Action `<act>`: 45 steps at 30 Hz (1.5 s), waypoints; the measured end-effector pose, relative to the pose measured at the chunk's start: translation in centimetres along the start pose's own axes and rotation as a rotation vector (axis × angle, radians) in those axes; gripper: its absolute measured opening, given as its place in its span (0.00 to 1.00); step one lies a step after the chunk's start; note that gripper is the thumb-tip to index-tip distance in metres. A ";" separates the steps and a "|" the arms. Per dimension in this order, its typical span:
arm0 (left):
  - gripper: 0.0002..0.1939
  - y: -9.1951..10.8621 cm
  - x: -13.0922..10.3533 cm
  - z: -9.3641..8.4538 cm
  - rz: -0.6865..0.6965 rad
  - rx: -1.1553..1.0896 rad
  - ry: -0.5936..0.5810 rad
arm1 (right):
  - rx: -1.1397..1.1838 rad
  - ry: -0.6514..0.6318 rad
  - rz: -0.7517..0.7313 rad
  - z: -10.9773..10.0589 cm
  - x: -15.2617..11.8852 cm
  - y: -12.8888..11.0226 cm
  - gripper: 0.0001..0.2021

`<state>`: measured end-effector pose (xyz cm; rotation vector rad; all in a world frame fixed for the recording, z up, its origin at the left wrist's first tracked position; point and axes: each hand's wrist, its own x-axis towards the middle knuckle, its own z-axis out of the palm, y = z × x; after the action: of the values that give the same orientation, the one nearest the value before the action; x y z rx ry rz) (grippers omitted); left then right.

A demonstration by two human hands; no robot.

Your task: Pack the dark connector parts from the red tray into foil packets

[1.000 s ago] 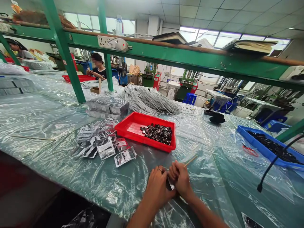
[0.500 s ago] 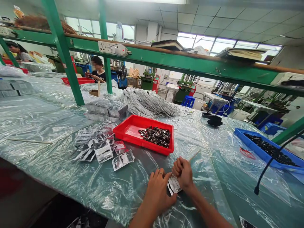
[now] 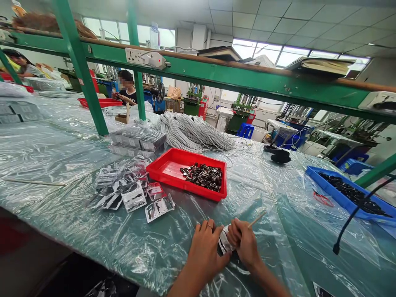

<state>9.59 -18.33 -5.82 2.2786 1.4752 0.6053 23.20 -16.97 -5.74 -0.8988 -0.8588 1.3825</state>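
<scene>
My right hand (image 3: 245,242) is closed around a thin wooden stick (image 3: 257,218), whose end sticks out to the upper right. Beneath that fist lies a small silver plastic packet (image 3: 224,241) with dark markings, partly covered by my hands. My left hand (image 3: 208,247) lies at the packet's left side, with thumb and forefinger at its edges, holding it against the table. Ahead of both hands is a red tray (image 3: 167,172) containing a heap of small dark metallic parts (image 3: 206,176). More silver packets (image 3: 133,197) are piled to the left of the tray.
Stacked grey boxes (image 3: 137,140) and a coil of grey cable (image 3: 194,132) stand behind the tray. A blue tray (image 3: 315,173) of black parts is at right, near a hanging black cable (image 3: 346,227). A green shelf frame (image 3: 216,76) crosses above. Another person (image 3: 126,88) sits across the table.
My right hand has come down and slightly right, closer over the packet, and the stick moved along with it. My left hand has stayed almost still at the packet.
</scene>
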 end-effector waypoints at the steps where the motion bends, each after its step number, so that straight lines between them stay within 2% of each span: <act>1: 0.31 -0.1 -0.1 0.0 0.000 0.001 -0.007 | 0.002 0.010 0.018 -0.3 -0.5 0.0 0.25; 5: 0.31 0.1 0.0 -0.4 0.009 -0.003 -0.024 | 0.049 0.005 0.078 -0.9 -0.7 -1.2 0.26; 8: 0.29 0.8 0.5 -0.9 0.003 0.018 -0.038 | 0.112 -0.009 0.079 -1.0 1.1 -2.8 0.25; 10: 0.32 1.4 1.0 -0.9 -0.001 0.030 -0.052 | 0.136 0.006 0.019 -1.1 2.5 -3.6 0.25; 13: 0.37 2.2 1.7 0.0 -0.010 -0.007 -0.038 | 0.098 0.026 -0.052 -1.2 4.2 -3.6 0.24; 17: 0.26 2.5 1.9 1.3 -0.010 -0.052 0.011 | 0.084 0.046 -0.087 -1.5 4.9 -2.5 0.24; 29: 0.23 2.0 2.1 1.6 0.009 -0.042 0.026 | 0.079 0.048 -0.096 -1.1 4.1 -1.7 0.24; 35: 0.26 2.1 2.0 1.5 0.013 -0.025 -0.017 | 0.012 0.107 -0.014 -2.8 0.2 -0.9 0.25; 38: 0.28 2.7 1.8 1.2 0.017 -0.070 -0.065 | 0.002 0.126 -0.012 -3.5 -1.2 -2.2 0.27; 41: 0.25 2.6 1.7 0.8 -0.031 -0.181 -0.055 | -0.198 0.143 0.047 -5.1 -1.0 -4.8 0.25; 43: 0.24 1.8 1.9 0.3 -0.103 -0.326 -0.040 | -0.548 0.154 0.089 -6.8 -0.4 -6.3 0.21; 45: 0.27 0.5 2.1 -0.5 -0.192 -0.493 -0.032 | -0.977 0.190 0.002 -8.2 0.1 -6.9 0.17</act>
<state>10.44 -16.54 -4.82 1.7425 1.3299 0.7702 33.53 -17.00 -3.03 -1.7267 -1.4053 0.8070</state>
